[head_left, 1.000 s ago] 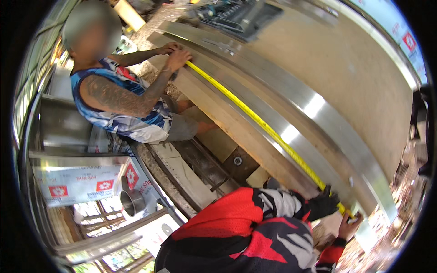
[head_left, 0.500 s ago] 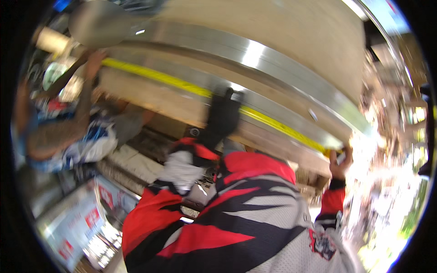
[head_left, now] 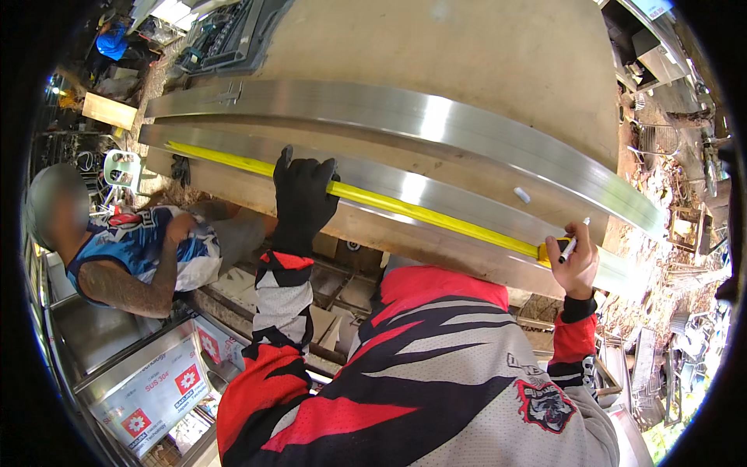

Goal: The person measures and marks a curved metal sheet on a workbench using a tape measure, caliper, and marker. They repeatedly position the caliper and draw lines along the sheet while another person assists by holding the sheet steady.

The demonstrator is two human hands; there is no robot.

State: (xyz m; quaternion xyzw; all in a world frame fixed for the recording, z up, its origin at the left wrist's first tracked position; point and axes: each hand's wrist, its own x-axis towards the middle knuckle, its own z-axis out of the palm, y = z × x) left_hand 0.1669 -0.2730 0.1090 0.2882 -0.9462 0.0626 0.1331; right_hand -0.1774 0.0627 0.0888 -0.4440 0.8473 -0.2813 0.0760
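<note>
A yellow tape measure (head_left: 436, 214) lies stretched along a long shiny metal bar (head_left: 436, 191) on a wooden-topped bench (head_left: 467, 54). My left hand (head_left: 302, 194), in a black glove, lies flat across the tape and the bar with its fingers spread. My right hand (head_left: 574, 263), bare, grips a white marker pen (head_left: 570, 247) with its tip at the tape's right end, next to the yellow tape case (head_left: 545, 251). A second, wider metal bar (head_left: 420, 121) lies parallel just beyond.
A co-worker in a blue jersey (head_left: 140, 249) crouches at the left below the bench, tattooed arm bent. A steel box with printed labels (head_left: 148, 389) stands at the lower left. A white plastic chair (head_left: 120, 167), scrap and clutter (head_left: 677, 226) surround the bench.
The view has swung back over the bench. My gloved left hand has come down onto the tape. The co-worker's hand has left the tape's far end and that person has sunk lower.
</note>
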